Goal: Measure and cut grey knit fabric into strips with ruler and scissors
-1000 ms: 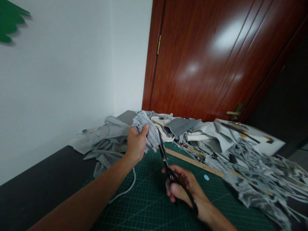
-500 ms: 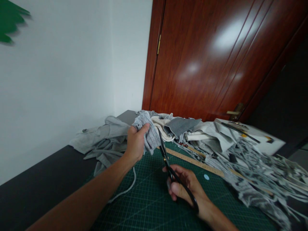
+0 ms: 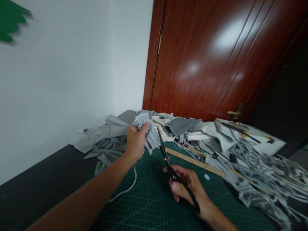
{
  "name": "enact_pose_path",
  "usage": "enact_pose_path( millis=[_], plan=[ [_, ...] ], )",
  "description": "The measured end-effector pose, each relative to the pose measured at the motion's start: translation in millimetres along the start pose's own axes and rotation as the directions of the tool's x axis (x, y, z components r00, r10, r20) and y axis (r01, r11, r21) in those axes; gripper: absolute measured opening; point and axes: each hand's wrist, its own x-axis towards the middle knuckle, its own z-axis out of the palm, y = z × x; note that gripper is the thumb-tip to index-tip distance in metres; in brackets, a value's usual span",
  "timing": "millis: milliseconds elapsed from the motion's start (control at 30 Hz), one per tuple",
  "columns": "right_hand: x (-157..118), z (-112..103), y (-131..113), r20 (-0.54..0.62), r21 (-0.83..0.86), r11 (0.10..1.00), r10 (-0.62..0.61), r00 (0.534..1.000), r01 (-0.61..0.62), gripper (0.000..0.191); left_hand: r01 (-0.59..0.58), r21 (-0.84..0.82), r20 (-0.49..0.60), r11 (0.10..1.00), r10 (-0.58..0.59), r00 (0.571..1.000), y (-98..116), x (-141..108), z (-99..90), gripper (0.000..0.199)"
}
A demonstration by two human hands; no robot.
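My left hand (image 3: 136, 141) is closed on a bunched piece of grey ribbed fabric (image 3: 152, 138), thumb on top. In my right hand (image 3: 187, 186) is a pair of black scissors (image 3: 166, 158), fingers through the handles. Their blades point up and away, right beside the fabric's right edge; whether they touch it I cannot tell. Both hands are above a green cutting mat (image 3: 144, 199) with grid lines. A pale cord (image 3: 131, 186) curves over the mat below my left wrist.
Grey garments (image 3: 108, 136) lie at the left. Folded cloth (image 3: 184, 126) is piled along the back. A wooden ruler (image 3: 192, 158) crosses the mat, near a small pale disc (image 3: 206, 176). Tangled fabric strips (image 3: 260, 173) cover the right side. A brown door (image 3: 197, 64) stands behind.
My right hand's fingers have shifted slightly to the right on the scissors, and the blades look a little closer together. My left hand keeps its hold on the fabric, nearly still.
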Motion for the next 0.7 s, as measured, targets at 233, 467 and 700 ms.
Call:
enact_pose_path(
  millis=[233, 467, 700],
  plan=[
    [0, 0, 3, -0.003, -0.003, 0.999, -0.032, 0.999, 0.032, 0.064, 0.016, -0.036, 0.006, 0.999, -0.015, 1.0, 3, -1, 2.7, 0.032],
    [1, 1, 2, 0.0, -0.035, 0.999, -0.021, 1.0, 0.021, 0.06, 0.083, -0.124, 0.036, 0.989, -0.079, 0.996, 10, -4, 6.2, 0.031],
    [0, 1, 1, -0.035, -0.031, 1.0, 0.004, 0.999, -0.005, 0.056, 0.21, -0.161, 0.165, 0.964, -0.183, 0.969, 24, -7, 8.4, 0.032]
  ],
)
